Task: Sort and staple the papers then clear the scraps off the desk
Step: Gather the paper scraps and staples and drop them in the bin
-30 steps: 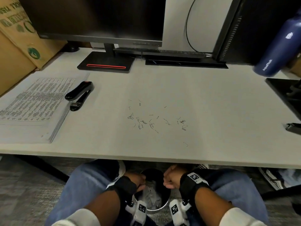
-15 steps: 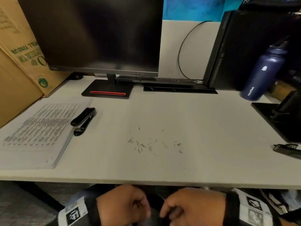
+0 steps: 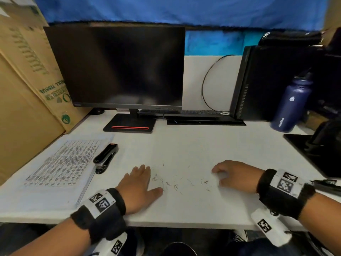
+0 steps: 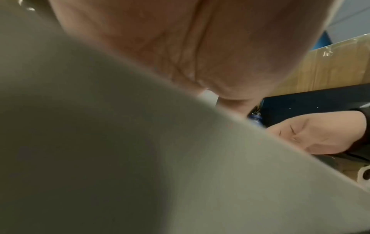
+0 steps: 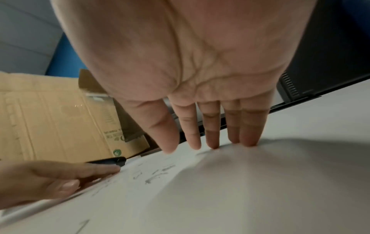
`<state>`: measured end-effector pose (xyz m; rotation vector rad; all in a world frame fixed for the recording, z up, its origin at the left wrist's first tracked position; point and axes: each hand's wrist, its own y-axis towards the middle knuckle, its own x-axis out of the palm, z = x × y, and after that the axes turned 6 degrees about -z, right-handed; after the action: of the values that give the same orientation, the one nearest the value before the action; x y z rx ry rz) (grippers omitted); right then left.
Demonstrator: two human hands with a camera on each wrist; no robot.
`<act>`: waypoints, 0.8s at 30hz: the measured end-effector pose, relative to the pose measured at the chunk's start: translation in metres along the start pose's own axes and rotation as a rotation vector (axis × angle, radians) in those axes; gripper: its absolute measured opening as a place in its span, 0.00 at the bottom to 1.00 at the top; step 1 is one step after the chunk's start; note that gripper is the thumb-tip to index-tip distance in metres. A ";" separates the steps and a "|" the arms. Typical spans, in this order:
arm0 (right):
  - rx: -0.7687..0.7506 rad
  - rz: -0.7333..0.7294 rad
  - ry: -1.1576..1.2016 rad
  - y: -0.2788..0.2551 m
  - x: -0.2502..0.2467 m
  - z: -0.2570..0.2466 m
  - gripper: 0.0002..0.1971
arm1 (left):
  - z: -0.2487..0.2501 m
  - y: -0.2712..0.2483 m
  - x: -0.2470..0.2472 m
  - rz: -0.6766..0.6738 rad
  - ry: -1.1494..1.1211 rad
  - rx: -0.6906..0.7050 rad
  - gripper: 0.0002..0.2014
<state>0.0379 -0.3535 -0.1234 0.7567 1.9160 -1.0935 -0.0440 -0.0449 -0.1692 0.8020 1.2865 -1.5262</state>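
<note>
Several small staple scraps [image 3: 177, 182] lie scattered on the white desk [image 3: 184, 145] between my two hands. My left hand [image 3: 140, 182] lies flat on the desk just left of the scraps, fingers straight. My right hand [image 3: 234, 174] rests on its fingertips [image 5: 212, 142] to the right of the scraps, palm raised, fingers extended and holding nothing. The stack of printed papers [image 3: 59, 169] lies at the desk's left side. A black stapler [image 3: 106, 157] sits beside the stack. In the right wrist view the scraps [image 5: 158, 172] and my left hand [image 5: 60, 178] show.
A dark monitor [image 3: 118, 67] on a stand [image 3: 131, 124] occupies the back. Cardboard boxes [image 3: 27, 89] line the left. A computer tower [image 3: 267, 82] and a blue bottle [image 3: 291, 106] are at the back right. A dark bin rim [image 3: 177, 248] shows below the desk edge.
Both hands have come up from the bin under the desk and now rest on the desk at either side of the scraps. The head view has tilted upward.
</note>
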 end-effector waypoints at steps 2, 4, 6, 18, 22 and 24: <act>0.014 -0.061 -0.071 0.005 -0.001 -0.014 0.25 | 0.019 -0.004 0.009 0.004 0.072 -0.015 0.47; -0.002 -0.087 -0.079 0.010 -0.005 -0.032 0.27 | 0.036 -0.015 0.019 -0.018 0.105 0.068 0.49; -0.023 -0.093 -0.089 0.015 -0.010 -0.050 0.29 | 0.044 -0.026 0.030 -0.034 0.081 0.166 0.55; -0.090 -0.219 -0.292 0.079 -0.001 -0.158 0.35 | 0.017 -0.047 0.036 0.248 -0.191 0.035 0.38; -0.133 -0.209 -0.235 0.084 0.005 -0.170 0.33 | -0.001 -0.050 0.026 0.192 -0.309 0.090 0.37; -0.144 -0.240 -0.275 0.083 0.005 -0.171 0.33 | -0.009 -0.049 0.022 0.157 -0.317 0.115 0.36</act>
<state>0.0431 -0.1637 -0.1078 0.2842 1.8546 -1.1240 -0.0985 -0.0417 -0.1745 0.6830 0.8904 -1.5386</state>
